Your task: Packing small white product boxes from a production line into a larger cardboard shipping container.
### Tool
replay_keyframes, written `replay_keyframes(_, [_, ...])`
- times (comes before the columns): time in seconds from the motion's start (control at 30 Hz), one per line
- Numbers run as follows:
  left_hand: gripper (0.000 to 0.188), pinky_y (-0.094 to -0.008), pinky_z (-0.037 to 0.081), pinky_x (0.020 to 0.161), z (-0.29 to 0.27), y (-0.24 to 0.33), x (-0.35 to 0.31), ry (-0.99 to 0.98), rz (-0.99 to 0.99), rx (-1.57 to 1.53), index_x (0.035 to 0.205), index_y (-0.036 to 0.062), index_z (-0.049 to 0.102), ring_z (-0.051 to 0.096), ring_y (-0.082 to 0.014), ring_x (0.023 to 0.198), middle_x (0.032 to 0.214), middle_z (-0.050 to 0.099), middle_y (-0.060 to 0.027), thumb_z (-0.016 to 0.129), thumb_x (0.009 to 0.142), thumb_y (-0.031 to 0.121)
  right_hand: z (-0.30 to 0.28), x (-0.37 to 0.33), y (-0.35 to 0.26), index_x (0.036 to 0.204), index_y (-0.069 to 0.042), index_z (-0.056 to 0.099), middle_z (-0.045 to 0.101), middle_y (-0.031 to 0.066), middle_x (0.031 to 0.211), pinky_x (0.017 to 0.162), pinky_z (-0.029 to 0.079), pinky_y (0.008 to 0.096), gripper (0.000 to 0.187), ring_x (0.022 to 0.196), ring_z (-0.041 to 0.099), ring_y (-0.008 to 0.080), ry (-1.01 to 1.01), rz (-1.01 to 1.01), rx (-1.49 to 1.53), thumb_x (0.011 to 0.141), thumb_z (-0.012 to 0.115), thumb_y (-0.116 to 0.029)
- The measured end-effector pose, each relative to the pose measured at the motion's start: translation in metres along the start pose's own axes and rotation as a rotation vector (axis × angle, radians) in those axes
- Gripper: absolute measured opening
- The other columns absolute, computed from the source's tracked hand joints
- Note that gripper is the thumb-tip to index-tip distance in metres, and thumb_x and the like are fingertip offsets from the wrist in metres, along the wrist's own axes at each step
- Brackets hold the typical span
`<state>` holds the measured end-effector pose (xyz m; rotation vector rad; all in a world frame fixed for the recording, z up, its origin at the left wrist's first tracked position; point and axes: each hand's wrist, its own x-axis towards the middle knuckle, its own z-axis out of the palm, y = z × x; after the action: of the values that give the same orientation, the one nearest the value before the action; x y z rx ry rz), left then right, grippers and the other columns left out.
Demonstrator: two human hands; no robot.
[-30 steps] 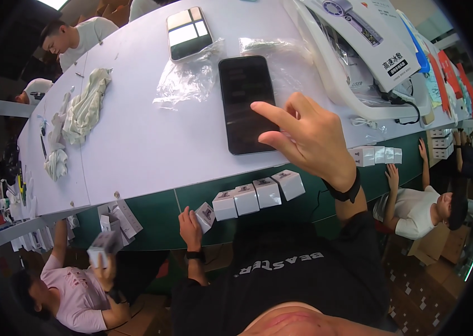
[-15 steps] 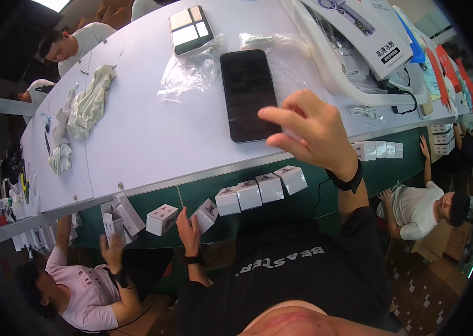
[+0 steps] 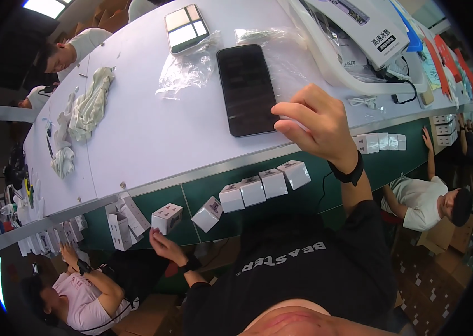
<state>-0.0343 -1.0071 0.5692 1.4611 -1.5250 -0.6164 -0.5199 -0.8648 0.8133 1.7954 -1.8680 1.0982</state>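
Note:
A black smartphone [image 3: 246, 89] lies on the white table, its dark screen up. My right hand [image 3: 320, 120] hovers at its lower right edge, index finger and thumb apart, the other fingers curled, holding nothing. Lower down, on the green bench, my left hand [image 3: 166, 245] reaches out with fingers extended. Its fingertips are at the lower left edge of a small white box [image 3: 167, 218]; whether they touch it I cannot tell. Another white box [image 3: 207, 214] stands turned at an angle just to the right. Several more white boxes [image 3: 252, 191] form a row beyond that.
A second phone [image 3: 186, 29] and crumpled clear plastic bags [image 3: 186, 70] lie at the back. A white bin [image 3: 354, 84] with boxes and cables stands at the right. Crumpled pale gloves [image 3: 92, 103] are at the left. Co-workers sit on both sides; taller white boxes [image 3: 119, 231] stand leftward.
My left hand has moved left, from the angled box to the box beside it. My right hand has drawn back slightly to the phone's edge. The left co-worker's hand has moved farther left.

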Motion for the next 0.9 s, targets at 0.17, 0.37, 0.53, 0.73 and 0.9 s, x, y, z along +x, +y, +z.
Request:
replay_keyframes(0.17, [0.036,-0.0319,0.055,0.082,-0.037,0.075,0.037,0.298,0.100,0.044,0.120,-0.0084,0.060,0.064,-0.0233,0.091,0.104,0.066,-0.0168,0.042,0.107,0.020,-0.001,0.000,-0.002,0.094,-0.009,0.075,0.056,0.0036,0.076,0.052,0.044,0.0299,0.025,0.064,0.055,0.0189,-0.029,0.027,-0.021,0.082,0.079,-0.030])
replay_keyframes(0.37, [0.035,-0.0332,0.058,0.072,-0.063,0.138,0.071,0.551,0.445,-0.127,0.110,-0.0130,0.057,0.064,-0.0272,0.080,0.095,0.065,-0.0188,0.037,0.104,0.014,0.005,0.002,-0.002,0.098,-0.010,0.074,0.056,0.0028,0.076,0.052,0.045,0.0295,0.029,0.065,0.055,0.0185,-0.007,0.000,-0.031,0.082,0.079,-0.033])
replay_keyframes(0.53, [0.038,-0.0372,0.059,0.071,-0.079,0.196,0.104,0.544,0.956,-0.258,0.109,-0.0119,0.056,0.064,-0.0309,0.079,0.092,0.065,-0.0199,0.037,0.101,0.020,0.000,0.003,-0.001,0.103,-0.011,0.074,0.055,0.0021,0.076,0.053,0.045,0.0294,0.032,0.065,0.055,0.0180,-0.077,-0.036,-0.034,0.082,0.078,-0.035])
replay_keyframes(0.73, [0.045,-0.0388,0.061,0.066,-0.085,0.278,0.114,0.515,1.541,-0.831,0.112,0.0037,0.061,0.066,-0.0337,0.066,0.089,0.071,-0.0154,0.041,0.101,0.042,0.000,0.003,-0.002,0.106,-0.013,0.075,0.054,0.0010,0.074,0.053,0.044,0.0284,0.035,0.064,0.053,0.0167,-0.137,-0.072,-0.056,0.085,0.074,-0.041])
replay_keyframes(0.9, [0.029,-0.0462,0.047,0.096,-0.090,0.358,0.050,0.138,2.017,-0.760,0.117,0.0022,0.066,0.061,-0.0247,0.111,0.117,0.070,-0.0079,0.057,0.099,0.023,0.000,0.009,-0.009,0.107,-0.016,0.075,0.052,-0.0005,0.073,0.052,0.042,0.0273,0.036,0.062,0.050,0.0157,-0.156,-0.091,-0.045,0.087,0.072,-0.045])
